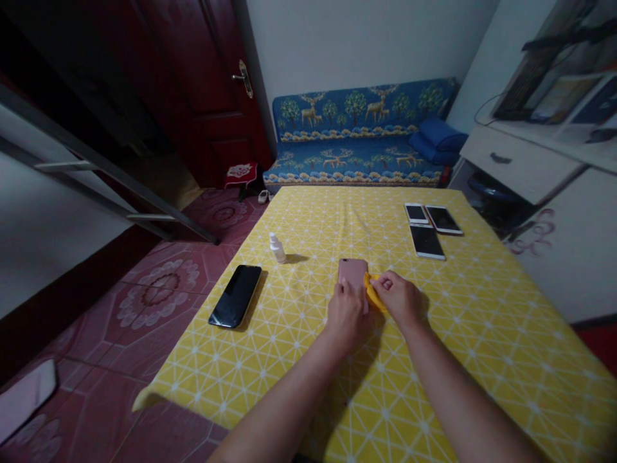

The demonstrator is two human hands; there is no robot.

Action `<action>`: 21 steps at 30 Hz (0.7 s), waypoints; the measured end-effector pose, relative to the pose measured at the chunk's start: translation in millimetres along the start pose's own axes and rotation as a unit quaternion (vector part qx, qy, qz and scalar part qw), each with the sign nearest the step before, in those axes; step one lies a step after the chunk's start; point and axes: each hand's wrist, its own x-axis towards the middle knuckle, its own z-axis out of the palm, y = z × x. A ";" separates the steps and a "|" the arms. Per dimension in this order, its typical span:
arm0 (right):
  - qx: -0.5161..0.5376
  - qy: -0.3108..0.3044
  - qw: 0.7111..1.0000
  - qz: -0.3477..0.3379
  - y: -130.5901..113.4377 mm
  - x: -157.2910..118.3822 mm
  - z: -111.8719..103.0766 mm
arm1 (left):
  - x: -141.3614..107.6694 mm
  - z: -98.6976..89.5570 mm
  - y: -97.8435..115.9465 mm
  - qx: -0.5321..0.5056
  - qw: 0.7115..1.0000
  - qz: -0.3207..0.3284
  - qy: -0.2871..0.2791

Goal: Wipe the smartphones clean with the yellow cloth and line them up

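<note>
A pink phone (353,269) lies back up on the yellow patterned tablecloth, its camera at the upper left corner. My left hand (345,310) grips its lower part, fingers curled over it and hiding that end. Pinched in my right hand (396,296) is a yellow cloth (375,297), which touches the phone's right edge. To the left stands a small white spray bottle (277,249). Farther left, a large black phone (236,296) rests with its dark screen up.
Three white-framed phones, including a larger one (427,242), lie at the table's right. Behind the table (308,347) is a blue sofa (354,154) with deer patterns. A white cabinet (525,161) stands right, a metal ladder (110,170) left.
</note>
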 end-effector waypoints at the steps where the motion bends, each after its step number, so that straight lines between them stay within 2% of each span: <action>1: -0.001 -0.002 1.000 0.001 0.0 0.1 -0.2 | -1.2 -2.1 -2.5 -0.004 1.000 0.008 0.001; 6: 0.003 -0.011 1.000 0.001 -3.2 -0.2 -4.7 | -8.4 -14.9 -22.2 -0.135 0.988 0.048 0.053; 10: 0.001 -0.037 0.999 -0.023 -4.6 -2.0 -7.8 | -13.4 -13.0 -37.4 -0.243 0.966 0.036 0.083; 16: -0.004 -0.038 0.992 -0.121 6.1 -7.7 -3.6 | -13.5 0.6 -47.1 -0.281 0.950 0.027 0.133; 21: 0.029 -0.005 0.993 -0.116 12.0 -9.3 3.1 | -12.1 7.9 -53.4 -0.299 0.942 0.058 0.141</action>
